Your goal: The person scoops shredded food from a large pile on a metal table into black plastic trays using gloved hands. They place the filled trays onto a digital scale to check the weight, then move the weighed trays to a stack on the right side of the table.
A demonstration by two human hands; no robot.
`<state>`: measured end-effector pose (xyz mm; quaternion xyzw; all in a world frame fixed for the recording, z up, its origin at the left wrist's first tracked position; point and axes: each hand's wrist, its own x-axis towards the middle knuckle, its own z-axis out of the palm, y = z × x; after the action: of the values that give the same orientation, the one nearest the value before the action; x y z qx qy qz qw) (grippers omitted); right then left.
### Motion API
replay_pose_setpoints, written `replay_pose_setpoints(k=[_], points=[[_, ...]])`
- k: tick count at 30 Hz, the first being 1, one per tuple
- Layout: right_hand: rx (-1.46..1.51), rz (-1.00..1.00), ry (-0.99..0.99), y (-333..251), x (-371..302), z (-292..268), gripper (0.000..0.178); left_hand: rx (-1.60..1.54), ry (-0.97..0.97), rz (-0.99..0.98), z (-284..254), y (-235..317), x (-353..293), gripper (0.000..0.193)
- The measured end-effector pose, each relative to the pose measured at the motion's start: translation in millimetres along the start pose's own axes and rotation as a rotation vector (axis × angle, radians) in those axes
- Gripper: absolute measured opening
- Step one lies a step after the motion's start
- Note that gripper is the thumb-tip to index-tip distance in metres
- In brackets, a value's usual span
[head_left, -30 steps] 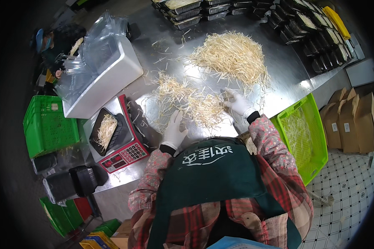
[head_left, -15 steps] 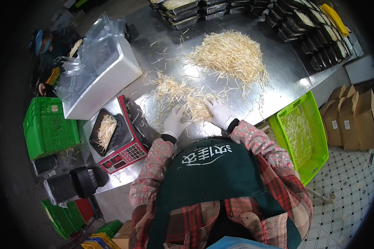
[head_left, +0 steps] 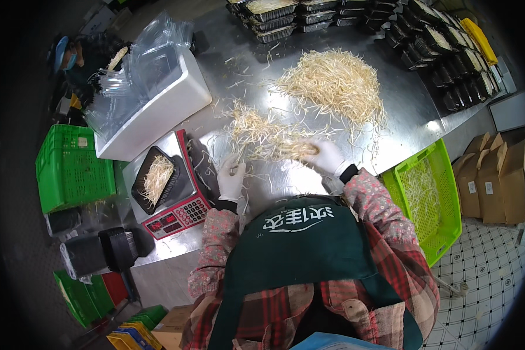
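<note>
Both my hands wear white gloves. My right hand (head_left: pixel 329 157) is closed round one end of a bunch of bean sprouts (head_left: pixel 291 149) just above the metal table. My left hand (head_left: pixel 231 179) is to the left of that bunch, its thumb and fingertips curled together; whether a sprout is between them I cannot make out. A smaller loose heap of bean sprouts (head_left: pixel 251 123) lies beyond my hands, and a large pile of bean sprouts (head_left: pixel 335 87) behind it. At my left a black tray (head_left: pixel 172 185) with some sprouts in it rests tilted on a red-edged scale (head_left: pixel 184 217).
A white foam box (head_left: pixel 175 96) of clear plastic lids stands at the far left, beside a green crate (head_left: pixel 76 169). Filled black trays (head_left: pixel 443 58) are stacked along the back. A lime-green basket (head_left: pixel 446 233) with sprouts is at my right. Another person (head_left: pixel 70 58) is at the far left.
My hands have moved apart: the left drew back leftward, off the sprouts, and the right shifted right and now grips a bunch. The whole view has shifted slightly.
</note>
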<state>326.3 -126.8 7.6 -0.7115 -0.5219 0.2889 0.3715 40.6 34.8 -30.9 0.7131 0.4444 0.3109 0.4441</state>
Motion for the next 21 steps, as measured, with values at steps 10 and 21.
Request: replay_pose_setpoints(k=[10, 21], points=[[-0.438, 0.088, -0.063, 25.2, -20.6, -18.4, 0.098, 0.492, -0.382, 0.389, 18.9, 27.2, -33.5, 0.095], [-0.319, 0.039, 0.022, 53.1, -22.9, 14.5, 0.027, 0.622, -0.518, 0.379, 80.1, 22.1, -2.9, 0.029]])
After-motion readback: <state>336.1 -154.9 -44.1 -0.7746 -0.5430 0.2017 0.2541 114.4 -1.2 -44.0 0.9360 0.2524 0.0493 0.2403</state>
